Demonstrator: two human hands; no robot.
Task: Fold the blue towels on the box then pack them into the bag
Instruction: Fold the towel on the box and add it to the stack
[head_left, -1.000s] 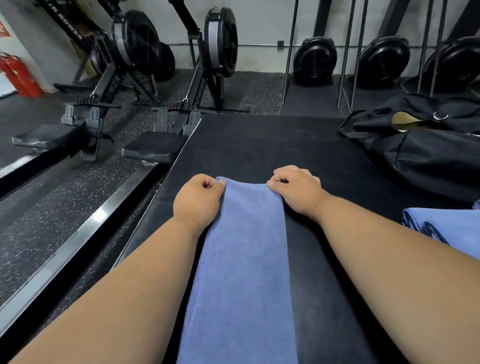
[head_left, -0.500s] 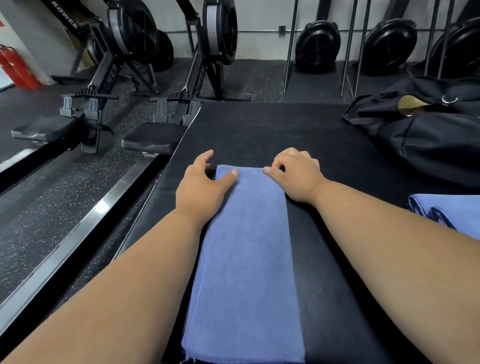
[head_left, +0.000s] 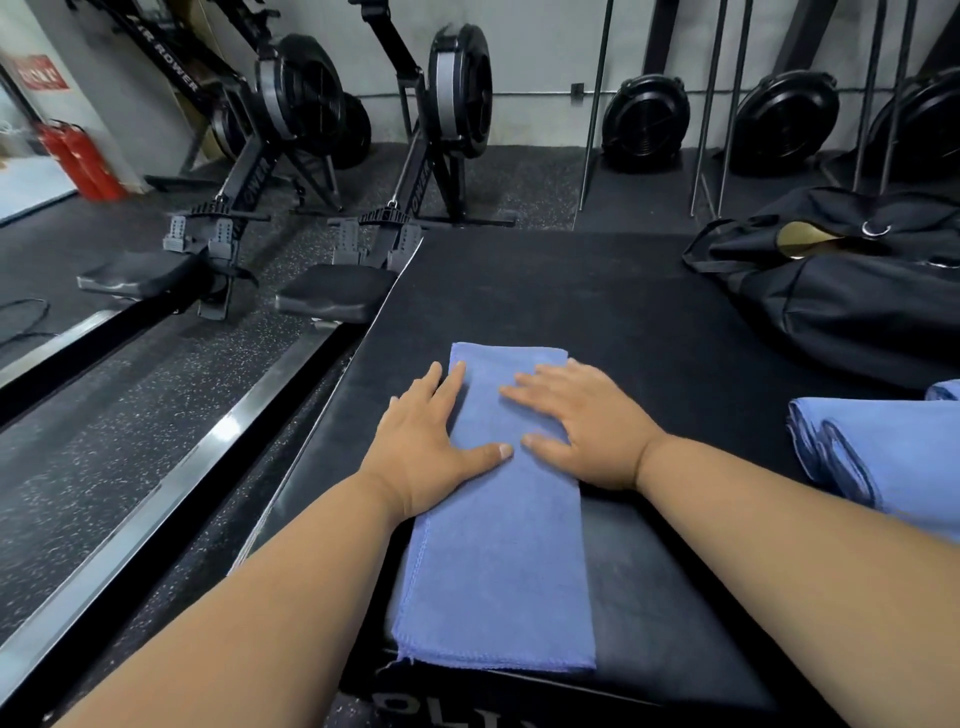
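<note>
A blue towel (head_left: 498, 561) lies folded into a long narrow strip on the black padded box (head_left: 649, 332), running from the near edge away from me. My left hand (head_left: 431, 441) lies flat, fingers spread, on the strip's left edge near its far end. My right hand (head_left: 582, 421) presses flat on the right side of the same end. Neither hand grips the cloth. A black bag (head_left: 852, 291) sits at the box's far right corner. More blue towels (head_left: 893, 452) lie bunched at the right edge.
Two rowing machines (head_left: 291, 171) stand on the speckled floor to the left, their seats (head_left: 332, 291) close to the box's left edge. Black flywheel housings (head_left: 644, 124) and metal poles line the back wall. Red fire extinguishers (head_left: 78, 161) stand at far left.
Both hands let go of the towel's far corners and flattened onto it, sliding a little toward me. The view tilted down, showing the towel's near edge.
</note>
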